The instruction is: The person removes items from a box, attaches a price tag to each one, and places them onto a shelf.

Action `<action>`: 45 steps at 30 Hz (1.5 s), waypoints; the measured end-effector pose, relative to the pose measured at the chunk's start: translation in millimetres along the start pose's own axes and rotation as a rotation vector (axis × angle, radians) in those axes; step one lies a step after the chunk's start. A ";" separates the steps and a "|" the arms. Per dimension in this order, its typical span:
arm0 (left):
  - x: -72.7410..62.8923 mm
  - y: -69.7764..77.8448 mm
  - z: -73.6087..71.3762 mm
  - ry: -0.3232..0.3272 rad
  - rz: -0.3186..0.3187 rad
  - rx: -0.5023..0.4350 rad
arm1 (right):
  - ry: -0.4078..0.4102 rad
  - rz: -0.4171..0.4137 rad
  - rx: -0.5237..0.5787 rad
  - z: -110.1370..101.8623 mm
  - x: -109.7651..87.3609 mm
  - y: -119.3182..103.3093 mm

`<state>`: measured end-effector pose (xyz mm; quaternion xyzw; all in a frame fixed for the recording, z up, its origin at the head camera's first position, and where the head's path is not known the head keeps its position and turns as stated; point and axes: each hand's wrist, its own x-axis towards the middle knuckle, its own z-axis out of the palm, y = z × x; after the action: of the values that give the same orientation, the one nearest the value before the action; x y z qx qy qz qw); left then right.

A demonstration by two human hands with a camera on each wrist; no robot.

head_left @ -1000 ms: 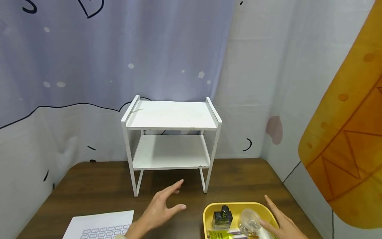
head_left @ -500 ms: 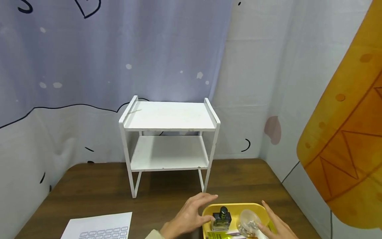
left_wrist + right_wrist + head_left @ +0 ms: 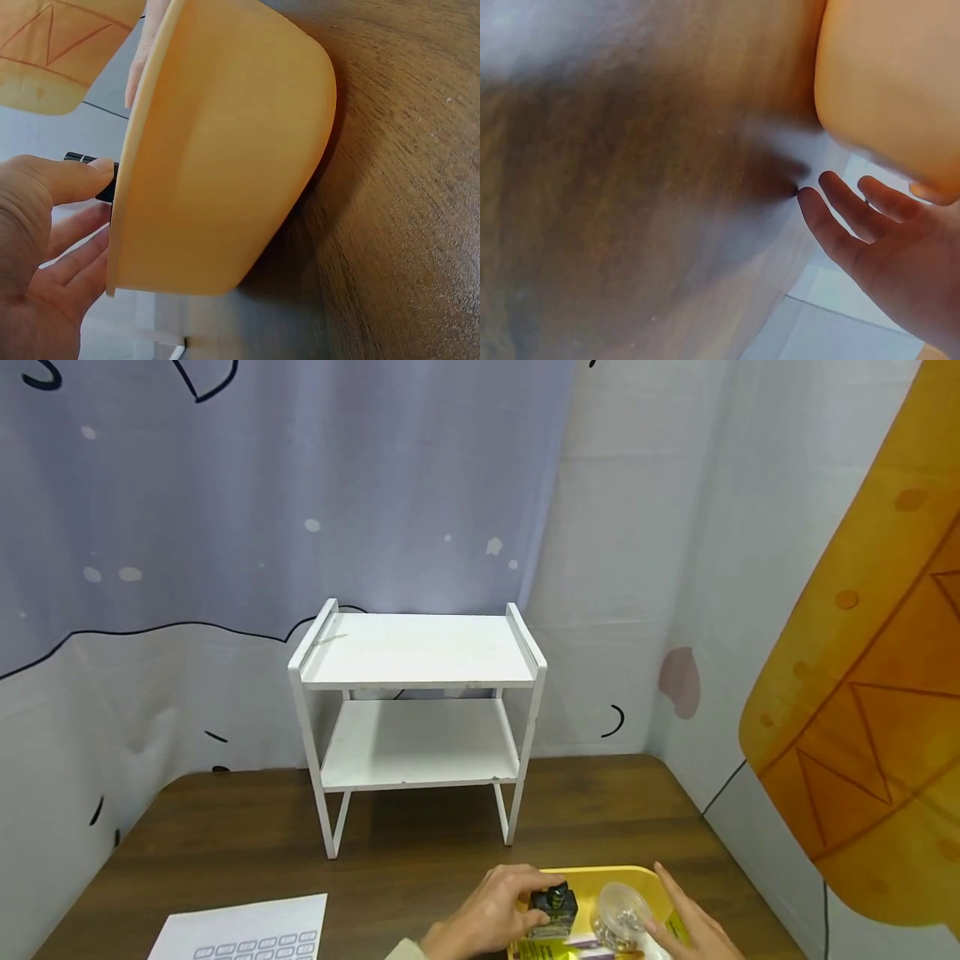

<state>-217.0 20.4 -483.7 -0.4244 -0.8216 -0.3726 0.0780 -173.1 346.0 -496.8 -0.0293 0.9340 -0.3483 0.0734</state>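
at the near right of the brown table (image 3: 615, 810), a yellow tray (image 3: 600, 868) stands with its rounded far edge in full view and its near edge cut off by the frame. inside, toward the left wall, sits a dark bottle (image 3: 555, 920) with a black cap. the left hand (image 3: 491, 912) reaches over the left rim and holds the bottle, thumb on one side and fingers curled to the other. the right hand (image 3: 693, 922) straddles the right rim, thumb inside, loose fingers outside with gaps between them; whether it touches the wall, i cannot tell. a clear round container (image 3: 621, 914) sits right of the bottle, with a narrow gap between. brown wood runs from the tray to the feet of a white two-tier rack (image 3: 423, 647). small print marks the bottle's front and a yellow-green packet (image 3: 546, 950), too tiny to read. rows of rounded boxes are printed on a white sheet (image 3: 247, 920) at the left.
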 end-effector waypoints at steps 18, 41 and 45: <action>-2.2 -4.6 10.4 -0.037 0.042 0.109 | 0.020 0.033 0.001 5.0 -1.1 -3.6; -0.7 -4.7 21.1 0.062 0.088 0.204 | 0.050 0.080 -0.028 9.7 -2.2 0.6; 0.8 -5.1 22.1 0.090 0.108 0.195 | 0.059 0.073 -0.035 9.5 -3.3 1.5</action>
<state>-217.2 34.1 -501.8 -0.4412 -0.8255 -0.3049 0.1757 -168.4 341.4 -504.4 0.0140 0.9421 -0.3299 0.0581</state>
